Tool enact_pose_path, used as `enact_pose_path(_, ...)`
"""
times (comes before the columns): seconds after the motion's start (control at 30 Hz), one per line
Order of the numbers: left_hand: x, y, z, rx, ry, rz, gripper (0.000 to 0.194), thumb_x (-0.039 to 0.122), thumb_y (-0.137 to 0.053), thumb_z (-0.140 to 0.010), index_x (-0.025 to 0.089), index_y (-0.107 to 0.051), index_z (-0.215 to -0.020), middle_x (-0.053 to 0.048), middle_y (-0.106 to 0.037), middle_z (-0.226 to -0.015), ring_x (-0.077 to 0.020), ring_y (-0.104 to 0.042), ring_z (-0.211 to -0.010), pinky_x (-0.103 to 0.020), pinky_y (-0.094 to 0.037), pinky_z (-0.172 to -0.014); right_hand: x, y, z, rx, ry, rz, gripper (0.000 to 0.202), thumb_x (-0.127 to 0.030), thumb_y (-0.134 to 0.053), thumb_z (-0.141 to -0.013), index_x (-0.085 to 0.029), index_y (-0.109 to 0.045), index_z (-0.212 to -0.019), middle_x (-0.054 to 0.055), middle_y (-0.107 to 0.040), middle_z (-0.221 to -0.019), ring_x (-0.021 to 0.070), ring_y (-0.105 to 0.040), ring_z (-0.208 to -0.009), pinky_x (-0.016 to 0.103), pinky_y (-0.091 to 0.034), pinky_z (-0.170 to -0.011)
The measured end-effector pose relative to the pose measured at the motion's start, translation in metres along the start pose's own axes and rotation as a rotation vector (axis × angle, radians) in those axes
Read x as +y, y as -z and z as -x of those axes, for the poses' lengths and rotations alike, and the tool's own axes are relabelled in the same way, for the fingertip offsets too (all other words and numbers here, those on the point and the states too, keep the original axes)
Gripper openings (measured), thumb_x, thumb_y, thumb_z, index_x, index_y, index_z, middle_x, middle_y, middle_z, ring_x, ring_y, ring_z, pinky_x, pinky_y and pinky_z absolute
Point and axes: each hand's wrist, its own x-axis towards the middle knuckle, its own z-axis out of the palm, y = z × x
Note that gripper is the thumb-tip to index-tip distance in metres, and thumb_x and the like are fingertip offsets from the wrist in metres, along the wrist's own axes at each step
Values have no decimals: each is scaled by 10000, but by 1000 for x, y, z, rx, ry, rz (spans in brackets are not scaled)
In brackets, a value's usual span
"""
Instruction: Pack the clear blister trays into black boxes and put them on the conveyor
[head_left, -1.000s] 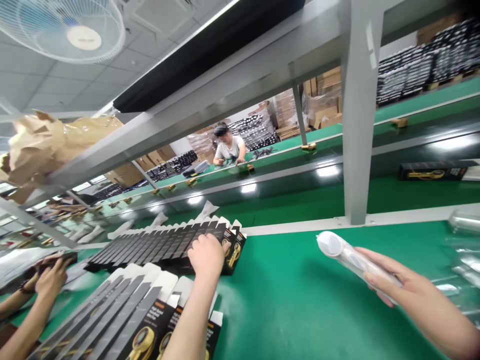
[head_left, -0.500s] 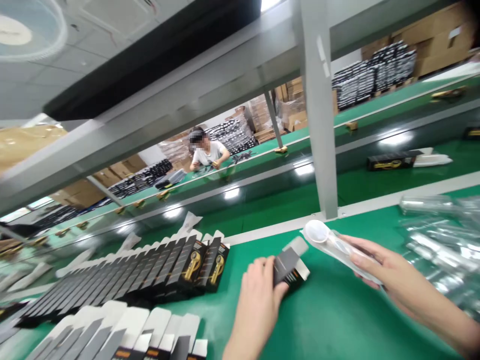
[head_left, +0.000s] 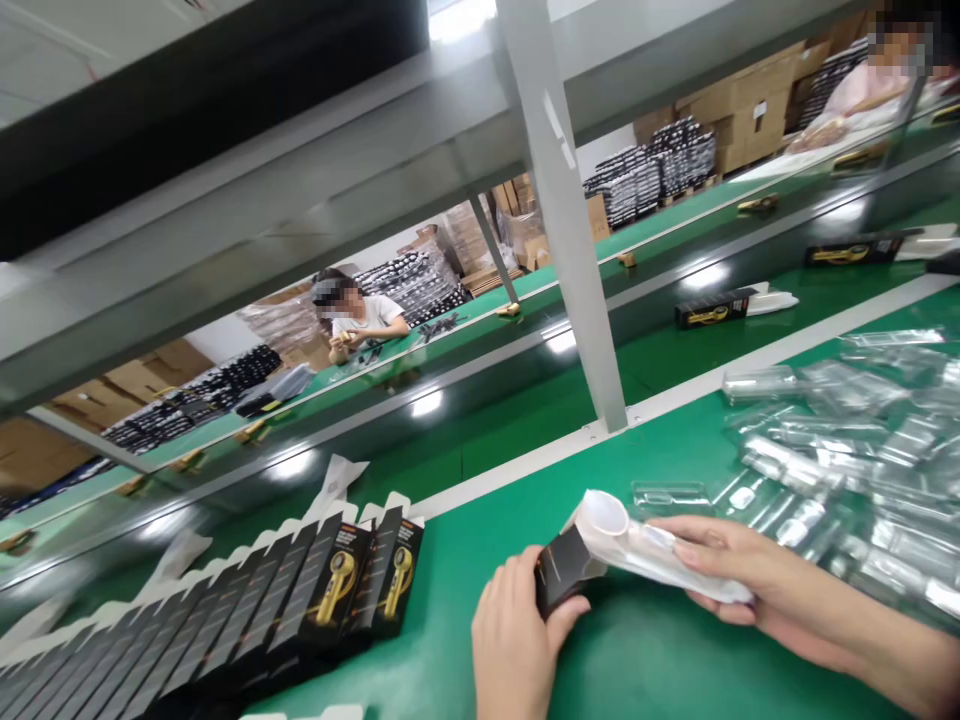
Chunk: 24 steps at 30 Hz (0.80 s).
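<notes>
My left hand is wrapped round a small black carton whose open end faces right. In my right hand is a clear plastic tray with a whitish, round-headed item inside; its exact kind is hard to make out through the plastic. The round end of the tray meets the carton's open mouth, and most of the tray is still outside. Both are held just over the green tabletop.
Black printed cartons stand in a row at left. Clear plastic trays are heaped at right. A metal post rises beyond my hands, beside a green conveyor carrying an open carton. Two people sit across it.
The tray's round end has come from apart to the carton's mouth. The view has swung right, so more of the tray heap and a second person show.
</notes>
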Motion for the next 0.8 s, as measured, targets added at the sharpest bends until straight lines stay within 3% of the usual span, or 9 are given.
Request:
enact_pose_path(0.27, 3, 2, 1, 141, -123, 106, 593, 707, -454, -752, 201, -557, -1044, -49, -702, -895, -192, -662, -763, -285, -508, -660, -28, 17, -3, -66, -28, 479, 481, -543, -641, -772, -238, -637, -1143, 54, -641, -1014, 169, -541, -739, 223, -380, -558)
enact_pose_path(0.47, 16, 3, -2, 91, -328, 101, 669, 755, -425, -710, 187, -554, -1041, -45, -695, -847, -185, -641, -685, -302, -470, -630, -25, 5, 0, -204, 80, 595, 298, -345, -633, -790, -239, -684, -1064, 16, -685, -1030, 241, -596, -943, 269, -428, -779)
enact_pose_path(0.63, 23, 5, -4, 124, -347, 112, 684, 758, -362, -740, 170, -564, -1026, -50, -696, -833, -181, -636, -671, -306, -450, -626, -16, -16, -7, -222, 138, 571, 307, -263, -598, -789, -204, -672, -1081, 24, -679, -1057, 223, -610, -949, 255, -446, -787)
enact_pose_path(0.8, 21, 1, -2, 107, -381, 71, 651, 716, -364, -787, 158, -564, -1057, -55, -696, -882, -192, -630, -700, -328, -454, -655, -10, -18, -12, -145, 118, 778, 240, -237, -585, -754, -184, -644, -981, 33, -654, -951, 201, -604, -846, 251, -449, -700)
